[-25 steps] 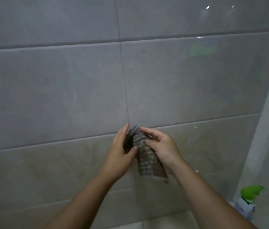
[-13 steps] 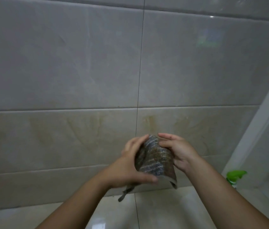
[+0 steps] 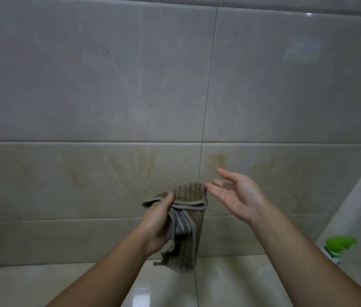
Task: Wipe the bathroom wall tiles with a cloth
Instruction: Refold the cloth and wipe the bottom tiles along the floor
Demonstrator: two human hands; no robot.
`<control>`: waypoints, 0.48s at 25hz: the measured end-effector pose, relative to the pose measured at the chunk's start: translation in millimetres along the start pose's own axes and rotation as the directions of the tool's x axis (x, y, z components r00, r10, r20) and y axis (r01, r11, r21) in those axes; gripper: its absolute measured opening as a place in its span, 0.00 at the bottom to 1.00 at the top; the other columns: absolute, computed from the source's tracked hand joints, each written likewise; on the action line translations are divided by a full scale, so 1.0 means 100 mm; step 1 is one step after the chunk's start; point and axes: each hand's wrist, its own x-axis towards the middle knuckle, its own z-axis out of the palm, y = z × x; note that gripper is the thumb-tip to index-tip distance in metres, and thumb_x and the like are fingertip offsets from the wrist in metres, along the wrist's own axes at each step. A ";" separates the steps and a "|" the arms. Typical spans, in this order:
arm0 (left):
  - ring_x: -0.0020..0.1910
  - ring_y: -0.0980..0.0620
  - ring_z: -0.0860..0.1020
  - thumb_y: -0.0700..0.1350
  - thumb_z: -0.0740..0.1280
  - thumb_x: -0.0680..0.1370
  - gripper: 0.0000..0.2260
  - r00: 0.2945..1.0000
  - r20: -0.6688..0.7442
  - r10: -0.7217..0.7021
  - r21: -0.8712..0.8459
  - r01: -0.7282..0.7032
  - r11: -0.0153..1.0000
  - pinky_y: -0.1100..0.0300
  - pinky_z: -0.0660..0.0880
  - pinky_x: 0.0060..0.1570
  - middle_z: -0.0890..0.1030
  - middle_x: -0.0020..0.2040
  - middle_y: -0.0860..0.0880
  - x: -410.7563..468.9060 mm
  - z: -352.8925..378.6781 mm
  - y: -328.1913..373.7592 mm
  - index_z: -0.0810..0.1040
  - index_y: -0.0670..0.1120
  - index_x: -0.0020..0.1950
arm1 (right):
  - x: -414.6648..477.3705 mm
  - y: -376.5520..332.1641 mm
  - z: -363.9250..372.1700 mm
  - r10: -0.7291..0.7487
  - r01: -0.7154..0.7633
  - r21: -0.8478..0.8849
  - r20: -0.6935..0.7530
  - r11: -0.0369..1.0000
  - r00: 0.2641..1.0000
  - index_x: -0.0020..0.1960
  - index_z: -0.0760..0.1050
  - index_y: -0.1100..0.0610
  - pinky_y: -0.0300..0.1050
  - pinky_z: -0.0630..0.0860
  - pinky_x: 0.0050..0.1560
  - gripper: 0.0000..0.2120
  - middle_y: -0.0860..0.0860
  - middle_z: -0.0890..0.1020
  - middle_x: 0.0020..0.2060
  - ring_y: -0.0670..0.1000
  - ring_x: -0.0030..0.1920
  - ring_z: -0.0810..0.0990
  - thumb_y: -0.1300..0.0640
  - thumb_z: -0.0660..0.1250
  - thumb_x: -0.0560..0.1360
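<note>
Cloth [image 3: 187,220]: brown, ribbed with pale stripes, folded and bunched, hanging limp in front of the lower tiles, not touching the wall. Gripped by left hand [image 3: 156,227], thumb over the top fold, fingers hidden behind the fabric. Right hand [image 3: 235,193]: spread, fingers straight, empty, just beside the cloth's upper edge. Wall tiles [image 3: 99,80]: large, glossy, grey above, beige with yellowish streaks below, thin grout lines. Glossy floor [image 3: 230,284] beneath. Spray bottle [image 3: 339,245] at right edge, green-topped, blurred, possibly partly cut off by the forearm. Open wall space left and above.
</note>
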 end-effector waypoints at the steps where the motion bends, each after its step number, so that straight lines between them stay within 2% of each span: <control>1: 0.47 0.43 0.85 0.53 0.57 0.84 0.21 0.998 0.024 -0.050 -0.080 0.052 0.995 0.49 0.78 0.50 0.84 0.54 0.37 -0.03 -0.05 0.08 0.79 0.37 0.60 | -0.01 0.00 -0.02 -0.053 0.050 -0.153 -0.016 0.987 0.998 0.70 0.69 0.64 0.53 0.74 0.60 0.17 0.65 0.72 0.64 0.63 0.61 0.77 0.64 0.57 0.82; 2: 0.48 0.42 0.85 0.54 0.56 0.84 0.23 0.996 0.053 -0.071 -0.126 0.077 0.989 0.49 0.77 0.50 0.83 0.55 0.36 -0.05 -0.09 0.12 0.79 0.37 0.60 | -0.03 0.03 -0.03 -0.102 0.087 -0.358 -0.023 0.930 0.995 0.65 0.73 0.63 0.50 0.77 0.55 0.13 0.62 0.78 0.57 0.58 0.53 0.80 0.63 0.60 0.81; 4: 0.54 0.40 0.82 0.56 0.55 0.83 0.26 0.989 0.114 -0.097 -0.176 0.116 0.977 0.46 0.75 0.56 0.81 0.60 0.35 -0.07 -0.16 0.16 0.77 0.35 0.64 | -0.13 0.14 -0.01 -0.134 0.114 -0.728 0.031 0.676 0.990 0.51 0.78 0.58 0.45 0.78 0.46 0.04 0.54 0.82 0.44 0.51 0.43 0.81 0.59 0.67 0.78; 5: 0.56 0.39 0.81 0.56 0.55 0.83 0.27 0.981 0.157 -0.111 -0.191 0.140 0.971 0.45 0.75 0.59 0.79 0.61 0.34 -0.08 -0.20 0.18 0.76 0.34 0.65 | -0.20 0.20 0.03 -0.111 0.124 -0.849 0.077 0.514 0.991 0.48 0.78 0.56 0.43 0.76 0.42 0.06 0.51 0.82 0.42 0.49 0.42 0.80 0.54 0.71 0.75; 6: 0.57 0.39 0.81 0.56 0.55 0.83 0.27 0.972 0.200 -0.125 -0.188 0.163 0.968 0.44 0.75 0.61 0.78 0.63 0.33 -0.10 -0.22 0.19 0.76 0.33 0.65 | -0.24 0.29 0.06 -0.078 0.138 -0.921 0.117 0.364 0.990 0.48 0.77 0.54 0.41 0.75 0.41 0.12 0.48 0.81 0.41 0.47 0.42 0.79 0.50 0.75 0.71; 8: 0.56 0.39 0.82 0.49 0.59 0.81 0.22 0.954 0.269 -0.132 -0.128 0.171 0.977 0.46 0.76 0.61 0.78 0.63 0.32 -0.16 -0.24 0.21 0.78 0.33 0.63 | -0.26 0.46 0.13 -0.052 0.155 -0.971 0.148 0.181 0.988 0.51 0.72 0.52 0.43 0.73 0.41 0.23 0.47 0.80 0.45 0.48 0.45 0.79 0.44 0.78 0.65; 9: 0.53 0.39 0.83 0.43 0.60 0.79 0.18 0.953 0.276 -0.124 -0.094 0.155 0.983 0.47 0.78 0.58 0.79 0.61 0.32 -0.19 -0.24 0.20 0.79 0.32 0.61 | -0.23 0.54 0.15 -0.087 0.167 -0.977 0.156 0.134 0.984 0.52 0.70 0.51 0.43 0.73 0.41 0.24 0.48 0.79 0.46 0.49 0.46 0.78 0.45 0.78 0.65; 10: 0.51 0.40 0.83 0.38 0.60 0.77 0.16 0.956 0.268 -0.118 -0.074 0.142 0.987 0.49 0.79 0.55 0.80 0.60 0.32 -0.19 -0.24 0.18 0.79 0.32 0.60 | -0.17 0.58 0.15 -0.142 0.172 -0.976 0.153 0.131 0.978 0.53 0.69 0.52 0.43 0.73 0.40 0.23 0.49 0.79 0.45 0.50 0.45 0.78 0.47 0.77 0.66; 12: 0.49 0.40 0.84 0.32 0.58 0.77 0.14 0.972 0.208 -0.109 -0.057 0.123 0.991 0.50 0.82 0.49 0.81 0.57 0.33 -0.19 -0.27 0.18 0.77 0.32 0.60 | -0.04 0.57 0.12 -0.221 0.153 -0.957 0.098 0.246 0.970 0.56 0.71 0.53 0.45 0.78 0.43 0.19 0.52 0.81 0.44 0.53 0.43 0.80 0.53 0.74 0.69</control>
